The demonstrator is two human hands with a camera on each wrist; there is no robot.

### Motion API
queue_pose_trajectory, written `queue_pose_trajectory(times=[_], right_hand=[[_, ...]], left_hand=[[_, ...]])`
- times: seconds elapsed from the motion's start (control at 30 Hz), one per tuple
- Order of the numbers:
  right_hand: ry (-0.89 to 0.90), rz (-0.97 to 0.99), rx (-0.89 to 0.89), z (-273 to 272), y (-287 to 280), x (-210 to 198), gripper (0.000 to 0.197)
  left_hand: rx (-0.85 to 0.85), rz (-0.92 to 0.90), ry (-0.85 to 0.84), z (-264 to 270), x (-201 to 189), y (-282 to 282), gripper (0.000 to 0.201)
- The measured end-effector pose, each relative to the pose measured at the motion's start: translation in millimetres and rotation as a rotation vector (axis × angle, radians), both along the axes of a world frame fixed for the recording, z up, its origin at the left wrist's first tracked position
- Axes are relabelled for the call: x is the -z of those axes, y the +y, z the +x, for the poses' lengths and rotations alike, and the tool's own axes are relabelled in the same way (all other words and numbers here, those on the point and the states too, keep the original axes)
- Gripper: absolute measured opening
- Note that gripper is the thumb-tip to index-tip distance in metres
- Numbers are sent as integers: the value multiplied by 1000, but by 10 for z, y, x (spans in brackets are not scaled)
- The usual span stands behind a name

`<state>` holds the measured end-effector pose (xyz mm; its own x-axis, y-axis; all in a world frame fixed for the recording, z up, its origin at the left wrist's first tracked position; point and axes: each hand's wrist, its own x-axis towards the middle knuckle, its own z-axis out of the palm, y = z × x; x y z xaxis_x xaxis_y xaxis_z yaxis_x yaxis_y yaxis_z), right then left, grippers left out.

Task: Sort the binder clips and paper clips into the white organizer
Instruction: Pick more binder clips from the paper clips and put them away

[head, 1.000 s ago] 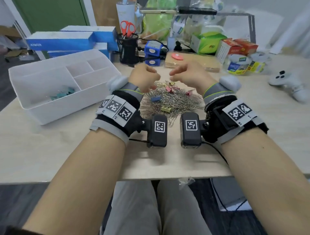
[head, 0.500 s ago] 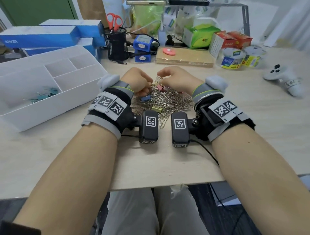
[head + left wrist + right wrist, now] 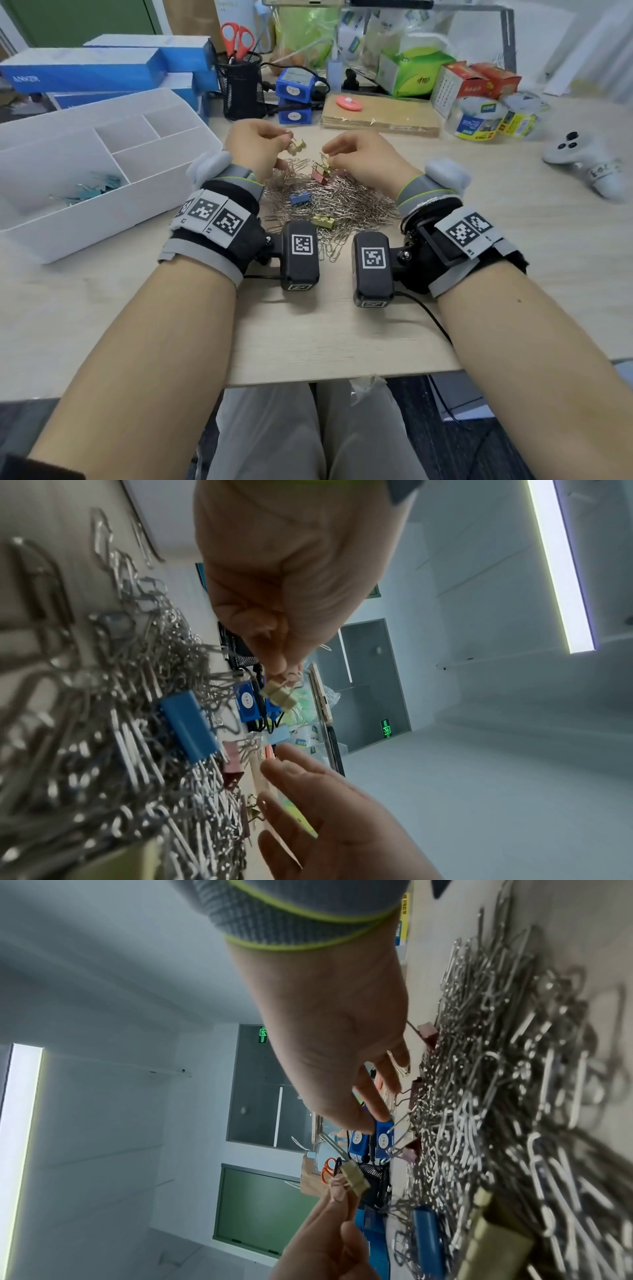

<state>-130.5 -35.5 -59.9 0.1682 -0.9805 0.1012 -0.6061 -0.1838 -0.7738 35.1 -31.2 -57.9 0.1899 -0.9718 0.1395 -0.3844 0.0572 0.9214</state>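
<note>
A heap of silver paper clips [image 3: 346, 202] lies mid-table between my wrists. On it lie a blue binder clip [image 3: 299, 198], a yellow one [image 3: 323, 221] and a pink one [image 3: 318, 176]. My left hand [image 3: 286, 135] pinches a small beige binder clip [image 3: 297, 146] by its wire handles and holds it above the heap's far edge; the clip also shows in the left wrist view [image 3: 279, 696] and the right wrist view [image 3: 354, 1177]. My right hand [image 3: 329, 149] hovers over the pink clip with fingers loosely extended [image 3: 377, 1104]. The white organizer [image 3: 102, 233] stands at the left with teal binder clips [image 3: 92, 188] in its big compartment.
Behind the heap are a black mesh cup [image 3: 241, 89] with red scissors, blue boxes [image 3: 102, 68], a cardboard pad [image 3: 380, 116] and tape rolls [image 3: 479, 120]. A white controller [image 3: 582, 157] lies at the right. The table's front edge runs just under my forearms.
Both hands dropped onto the heap, then my left hand rose with the beige binder clip pinched in it. My right hand stays over the far side of the heap.
</note>
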Motion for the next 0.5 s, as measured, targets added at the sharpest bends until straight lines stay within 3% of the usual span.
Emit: queue_pose_trajectory(times=[0.17, 0.37, 0.43, 0.5], right_hand=[[-112, -53, 47, 29, 4, -10, 21], [-120, -60, 69, 17, -5, 4, 20], [-75, -60, 99, 10, -46, 3, 21], [28, -58, 116, 1, -98, -7, 23]], left_hand=[[7, -34, 37, -13, -21, 49, 24], [-10, -13, 9, -31, -22, 36, 20], [-3, -10, -9, -31, -28, 17, 17], [16, 8, -14, -40, -33, 14, 29]])
